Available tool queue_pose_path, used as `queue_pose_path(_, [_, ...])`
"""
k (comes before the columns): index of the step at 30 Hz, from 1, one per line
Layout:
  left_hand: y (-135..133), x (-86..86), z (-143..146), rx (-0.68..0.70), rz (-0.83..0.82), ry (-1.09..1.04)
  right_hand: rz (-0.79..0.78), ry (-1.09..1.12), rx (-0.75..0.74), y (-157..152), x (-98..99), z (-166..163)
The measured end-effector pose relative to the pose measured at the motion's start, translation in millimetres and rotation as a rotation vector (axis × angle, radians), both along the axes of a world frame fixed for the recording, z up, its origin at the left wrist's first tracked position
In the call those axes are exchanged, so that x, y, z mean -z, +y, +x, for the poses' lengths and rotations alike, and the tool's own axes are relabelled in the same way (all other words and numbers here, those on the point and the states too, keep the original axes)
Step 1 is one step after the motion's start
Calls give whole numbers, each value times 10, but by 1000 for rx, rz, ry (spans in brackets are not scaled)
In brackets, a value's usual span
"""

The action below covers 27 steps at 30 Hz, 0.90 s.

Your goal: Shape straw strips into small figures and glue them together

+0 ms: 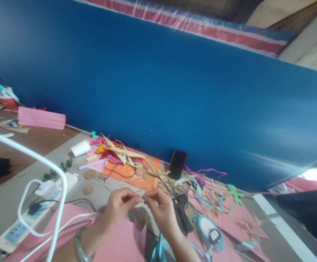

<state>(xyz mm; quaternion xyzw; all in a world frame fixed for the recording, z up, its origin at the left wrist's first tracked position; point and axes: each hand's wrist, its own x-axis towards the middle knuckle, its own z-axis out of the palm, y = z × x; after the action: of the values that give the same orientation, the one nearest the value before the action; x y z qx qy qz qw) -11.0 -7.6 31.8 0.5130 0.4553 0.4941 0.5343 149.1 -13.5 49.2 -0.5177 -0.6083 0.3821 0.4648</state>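
Fingertips nearly meeting, my left hand (121, 203) and my right hand (158, 205) are both pinched over the middle of the table. Something small and pale sits between the fingertips; its kind is too small to tell. A bangle circles my left wrist. Below the hands lies a sheet of pink paper (117, 242), with a small brownish tuft (141, 217) near its upper edge. A black glue gun (183, 214) lies just right of my right hand. Beyond the fingers is an orange sheet (117, 171) with dry straw-like strips (128, 152) on it.
A white power strip (16, 231) and a thick white cable (61, 203) stand at left. A dark phone (177, 164) leans against the blue partition (158, 80). Right of the hands lie a blue-and-white round device (209, 233) and pink paper with scraps. A white cup (80, 148) lies at back left.
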Motion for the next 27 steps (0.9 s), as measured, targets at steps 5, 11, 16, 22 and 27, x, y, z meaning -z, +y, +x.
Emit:
queue_pose_path(5, [17, 56, -1, -34, 57, -37, -150, 148, -64, 11, -1, -13])
queue_pose_path(11, [8, 139, 17, 61, 81, -63, -245, 217, -116, 31, 8, -26])
queue_pose_path(16, [26, 125, 7, 27, 80, -28, -275, 154, -161, 18, 36, -28])
queue_pose_path(22, [55, 45, -32, -28, 41, -97, -237, 87, -118, 54, 113, 23])
queue_pose_path(27, [71, 58, -29, -47, -31, -122, -206, 94, -91, 63, 48, 19])
